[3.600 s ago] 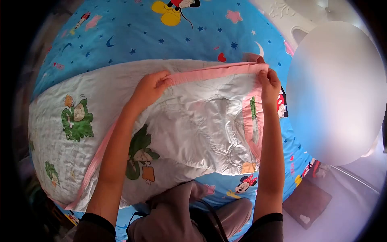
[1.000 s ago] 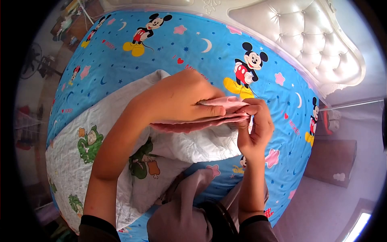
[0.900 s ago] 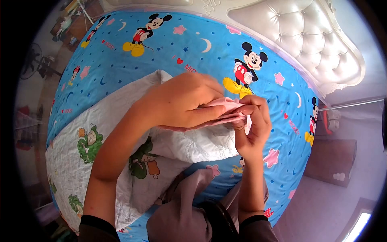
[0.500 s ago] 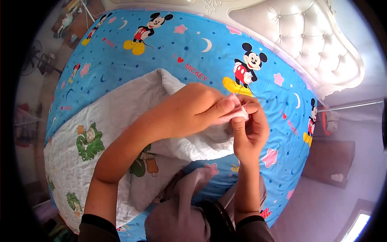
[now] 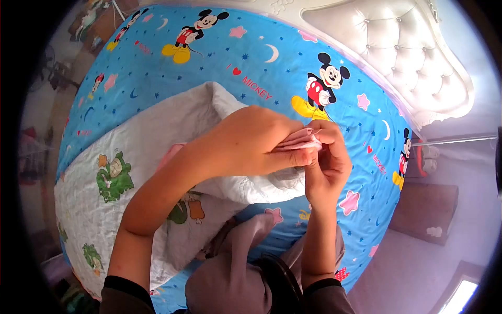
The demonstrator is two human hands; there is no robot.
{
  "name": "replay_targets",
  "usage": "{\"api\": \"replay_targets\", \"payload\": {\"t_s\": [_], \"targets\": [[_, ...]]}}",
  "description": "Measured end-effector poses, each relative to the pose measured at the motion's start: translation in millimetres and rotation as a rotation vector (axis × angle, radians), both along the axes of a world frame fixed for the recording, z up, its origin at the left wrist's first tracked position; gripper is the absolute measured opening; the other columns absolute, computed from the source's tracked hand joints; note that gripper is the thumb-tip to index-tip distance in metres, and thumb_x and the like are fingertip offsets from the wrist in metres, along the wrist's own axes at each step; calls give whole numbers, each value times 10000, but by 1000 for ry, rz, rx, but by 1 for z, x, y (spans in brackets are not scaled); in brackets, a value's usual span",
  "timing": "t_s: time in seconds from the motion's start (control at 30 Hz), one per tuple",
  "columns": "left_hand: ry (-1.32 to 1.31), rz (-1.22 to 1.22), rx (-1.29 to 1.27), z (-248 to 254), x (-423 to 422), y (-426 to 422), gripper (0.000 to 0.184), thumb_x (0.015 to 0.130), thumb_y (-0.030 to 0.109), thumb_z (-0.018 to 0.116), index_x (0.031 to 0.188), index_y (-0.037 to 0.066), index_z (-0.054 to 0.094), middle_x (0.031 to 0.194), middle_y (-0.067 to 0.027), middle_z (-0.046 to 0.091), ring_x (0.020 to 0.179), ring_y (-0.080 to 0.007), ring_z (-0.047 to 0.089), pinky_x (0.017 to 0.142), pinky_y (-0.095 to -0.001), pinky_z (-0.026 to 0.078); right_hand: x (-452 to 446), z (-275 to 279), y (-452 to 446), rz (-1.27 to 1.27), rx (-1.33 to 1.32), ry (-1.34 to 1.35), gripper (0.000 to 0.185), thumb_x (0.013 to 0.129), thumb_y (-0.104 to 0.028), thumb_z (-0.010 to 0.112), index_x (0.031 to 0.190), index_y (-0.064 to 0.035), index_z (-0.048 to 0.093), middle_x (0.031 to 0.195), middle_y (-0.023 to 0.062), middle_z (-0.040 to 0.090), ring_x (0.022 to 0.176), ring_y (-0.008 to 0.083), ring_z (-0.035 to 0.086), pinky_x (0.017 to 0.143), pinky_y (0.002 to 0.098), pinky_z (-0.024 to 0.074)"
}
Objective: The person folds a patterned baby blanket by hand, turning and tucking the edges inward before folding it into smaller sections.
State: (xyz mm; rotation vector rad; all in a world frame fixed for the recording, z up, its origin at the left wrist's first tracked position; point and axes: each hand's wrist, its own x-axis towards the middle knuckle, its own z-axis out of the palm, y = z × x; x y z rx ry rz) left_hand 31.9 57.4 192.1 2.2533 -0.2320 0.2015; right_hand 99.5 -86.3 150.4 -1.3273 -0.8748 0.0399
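Folded pink cloth (image 5: 299, 140) is pinched between my two hands above the bed. My left hand (image 5: 256, 141) is closed on its left side, thumb pressed along the lower edge. At the other end, my right hand (image 5: 332, 162) grips the cloth between thumb and fingers. Beneath them lies a white quilt (image 5: 141, 136) with green dinosaur prints, bunched up under the hands. A small pink patch (image 5: 171, 156) shows past my left forearm; whether it belongs to the same cloth I cannot tell.
The bed carries a blue Mickey Mouse sheet (image 5: 230, 47). A tufted white headboard (image 5: 387, 47) stands at the upper right. My legs in greyish trousers (image 5: 230, 282) are on the bed at the bottom. A brown panel (image 5: 423, 212) is at the right.
My left thumb has moved down and right along the pink cloth, whose layers now show more tightly folded. The pink patch beside my left forearm has come into view.
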Motion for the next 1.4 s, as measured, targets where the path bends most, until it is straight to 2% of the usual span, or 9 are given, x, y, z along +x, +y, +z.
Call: {"api": "replay_targets", "payload": {"t_s": [0.27, 0.37, 0.43, 0.63, 0.77, 0.83, 0.87, 0.93, 1.4], "targets": [[10, -8, 101, -4, -5, 9, 478, 809, 483, 494, 738, 10, 496, 639, -149, 516, 610, -327, 515, 537, -361, 390, 1, 1, 3, 28, -24, -8, 151, 732, -39, 647, 855, -1, 567, 855, 99, 564, 763, 166, 531, 682, 241, 411], [125, 9, -100, -1, -9, 14, 399, 815, 406, 511, 767, 10, 513, 645, -144, 520, 581, -283, 511, 533, -344, 385, 1, 3, 3, 39, -53, -24, 153, 727, -24, 646, 857, 0, 568, 861, 96, 565, 768, 162, 531, 687, 241, 411], [202, -30, -300, -3, -9, 22, 260, 814, 265, 516, 819, 6, 533, 666, -137, 534, 568, -209, 500, 530, -308, 379, 4, 2, 1, 32, -61, -32, 152, 726, -20, 646, 855, 1, 569, 863, 95, 566, 770, 161, 531, 690, 241, 411], [-51, 95, -170, -7, -6, 17, 127, 800, 105, 506, 834, -3, 564, 609, -130, 529, 499, -153, 472, 480, -265, 366, 6, 2, 0, 13, -83, -60, 143, 717, -9, 642, 845, 3, 578, 881, 102, 575, 791, 168, 545, 704, 247, 420], [-33, 172, -37, 6, -9, 10, 131, 793, 107, 516, 817, -4, 582, 558, -136, 501, 450, -163, 473, 453, -269, 362, 8, 7, 2, -38, -142, -149, 130, 712, -4, 636, 830, 7, 582, 899, 114, 593, 797, 176, 565, 707, 260, 436], [-80, 234, -16, 10, -10, 7, 216, 814, 162, 507, 693, -12, 546, 539, -163, 487, 470, -287, 489, 454, -345, 353, 8, 10, 3, -50, -137, -160, 125, 713, -5, 634, 827, 9, 582, 899, 114, 597, 791, 176, 568, 706, 262, 439], [-79, 236, -17, 9, -10, 8, 216, 814, 162, 507, 693, -12, 546, 539, -163, 487, 470, -287, 489, 454, -345, 353, 8, 11, 4, -62, -130, -171, 121, 715, -5, 631, 824, 11, 582, 899, 115, 600, 786, 176, 571, 704, 264, 442], [-90, 181, 12, 5, -9, 9, 147, 788, 104, 523, 853, 0, 603, 555, -138, 499, 451, -155, 489, 450, -272, 365, 7, 11, 5, -62, -127, -146, 120, 715, -6, 631, 824, 11, 582, 896, 113, 601, 783, 175, 571, 704, 262, 441], [1, 155, -38, 0, -14, 7, 159, 759, 55, 546, 895, -18, 583, 648, -113, 569, 532, -136, 539, 495, -248, 410, 4, 1, 8, -115, -55, -6, 154, 705, -14, 642, 841, -3, 571, 850, 101, 593, 794, 185, 557, 729, 263, 424]]}}
